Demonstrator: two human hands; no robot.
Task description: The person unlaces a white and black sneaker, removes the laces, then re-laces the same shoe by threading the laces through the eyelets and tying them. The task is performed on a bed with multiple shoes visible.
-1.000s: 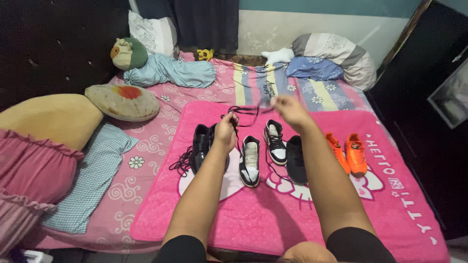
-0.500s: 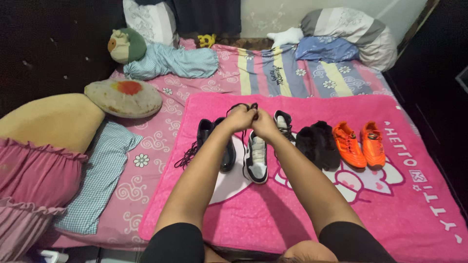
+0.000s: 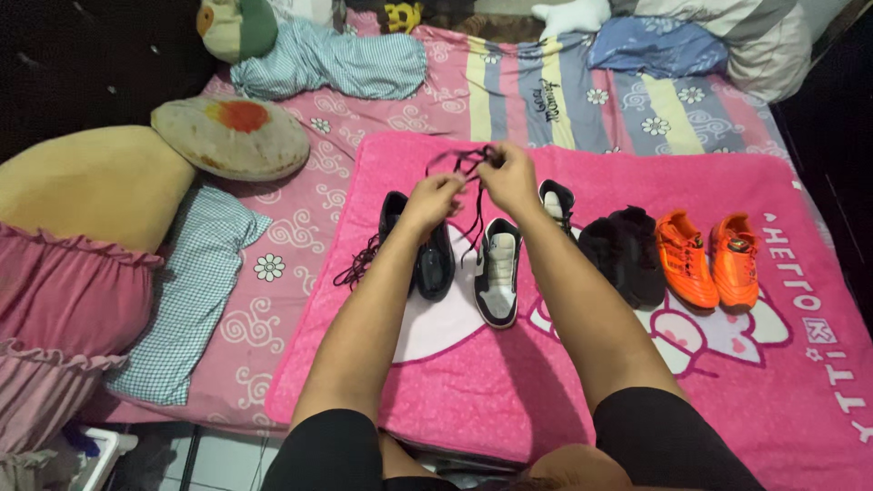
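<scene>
Black shoelace [image 3: 466, 173] is pinched between both hands above the pink blanket [image 3: 582, 400], left hand [image 3: 435, 198] and right hand [image 3: 507, 175] close together, grips pressed on it so it hangs free; its long strand trails down toward the black shoe [image 3: 427, 255] and black-and-white sneaker [image 3: 498, 273].

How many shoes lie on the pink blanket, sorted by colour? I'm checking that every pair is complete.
Orange shoes: 2
All-black matte shoes: 2
Black-and-white shoes: 2, one partly hidden behind the right hand
Glossy black shoes: at least 1; the left hand's arm hides any second
Total: 7 seen for certain
</scene>
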